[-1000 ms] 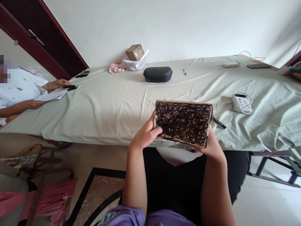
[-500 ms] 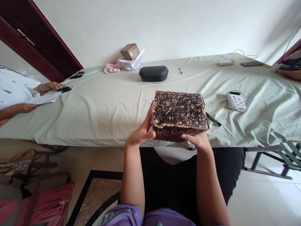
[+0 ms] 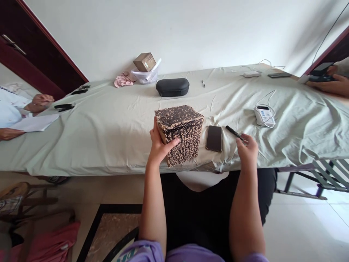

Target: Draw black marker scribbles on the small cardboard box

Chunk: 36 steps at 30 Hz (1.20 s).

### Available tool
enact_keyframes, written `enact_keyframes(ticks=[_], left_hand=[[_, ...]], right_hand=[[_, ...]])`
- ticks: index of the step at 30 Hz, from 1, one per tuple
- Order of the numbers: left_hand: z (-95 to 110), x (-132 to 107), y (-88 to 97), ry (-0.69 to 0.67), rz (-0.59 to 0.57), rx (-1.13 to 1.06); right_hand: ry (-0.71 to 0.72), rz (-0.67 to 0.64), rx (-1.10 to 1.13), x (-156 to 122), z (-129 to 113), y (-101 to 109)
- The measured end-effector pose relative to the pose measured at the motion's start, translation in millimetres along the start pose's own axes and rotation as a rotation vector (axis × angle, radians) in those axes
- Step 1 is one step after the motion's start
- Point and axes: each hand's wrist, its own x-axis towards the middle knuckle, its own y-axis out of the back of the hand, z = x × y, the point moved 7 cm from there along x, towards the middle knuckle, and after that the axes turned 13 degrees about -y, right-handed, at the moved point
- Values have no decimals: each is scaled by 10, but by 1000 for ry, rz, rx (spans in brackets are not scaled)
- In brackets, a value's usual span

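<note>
While the scribbled cardboard box (image 3: 180, 133) is gripped by the left hand (image 3: 159, 145), a marker (image 3: 234, 133) is touched by the right hand's (image 3: 247, 150) loosely curled fingers.
Standing at the bench (image 3: 109, 127) edge, nine o'clock of the phone (image 3: 214, 138), the box is judged light and stiff; its side walls are best gripped.

I am holding a cardboard box (image 3: 181, 133) covered all over in dense black scribbles, the brown card showing through in gaps. It is standing on end at the near edge of the counter (image 3: 109, 127), turned so one corner is facing me, with its scribbled top face tilting slightly. My left hand (image 3: 159, 145) is gripping its left side, thumb lying across the front face. A black marker pen (image 3: 234, 133) is lying flat on the cloth to the right of the box, well apart from it, and the fingertips of my right hand (image 3: 247, 149) are resting at its near end.
</note>
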Motion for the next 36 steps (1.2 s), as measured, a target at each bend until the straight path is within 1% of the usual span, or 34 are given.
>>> enact_keyframes(ticks=[2, 3, 5, 7, 8, 9, 11, 13, 14, 15, 16, 17, 18, 20, 22, 23, 25, 27, 30, 33, 36], left_hand=[[3, -7, -25, 45, -62, 8], [9, -13, -39, 64, -101, 16], [31, -25, -52, 82, -161, 54], [62, -32, -57, 83, -182, 90], [75, -35, -63, 84, -182, 101], [82, -36, -72, 91, -176, 107], [86, -33, -97, 108, -155, 113], [87, -19, -120, 116, -123, 120], [89, -8, -129, 116, -105, 126], [94, 4, -137, 116, -88, 133], [101, 16, -144, 116, -72, 142], [109, 26, -150, 120, -55, 154], [119, 33, -154, 126, -39, 170], [146, 38, -158, 134, 0, 205], [173, 29, -159, 122, 40, 228], [181, 21, -161, 111, 53, 232], [169, -2, -168, 96, 60, 220], [126, -22, -173, 101, 50, 193], [65, -27, -159, 119, 56, 155], [56, -7, -160, 138, 81, 133], [107, 15, -212, 125, 83, 116]], right_hand=[[-40, 32, -251, 227, -9, 8], [-51, 18, -374, 328, -47, -35], [-33, -51, -562, 486, -167, -191], [-1, -114, -645, 577, -287, -372], [7, -118, -639, 598, -333, -440], [7, -96, -603, 603, -368, -482], [9, 25, -459, 557, -421, -481], [76, 145, -276, 423, -493, -433], [143, 152, -177, 330, -552, -429], [227, 105, -76, 224, -627, -451], [313, 8, 29, 106, -715, -497], [387, -124, 140, -22, -806, -559], [425, -270, 231, -150, -882, -632], [417, -524, 354, -389, -982, -784], [374, -736, 393, -604, -1020, -934], [360, -823, 399, -696, -1023, -993], [354, -945, 407, -830, -1012, -1062], [356, -1008, 409, -894, -992, -1085], [362, -1022, 384, -896, -978, -1081], [377, -950, 357, -799, -980, -1037], [380, -793, 313, -561, -923, -929]])
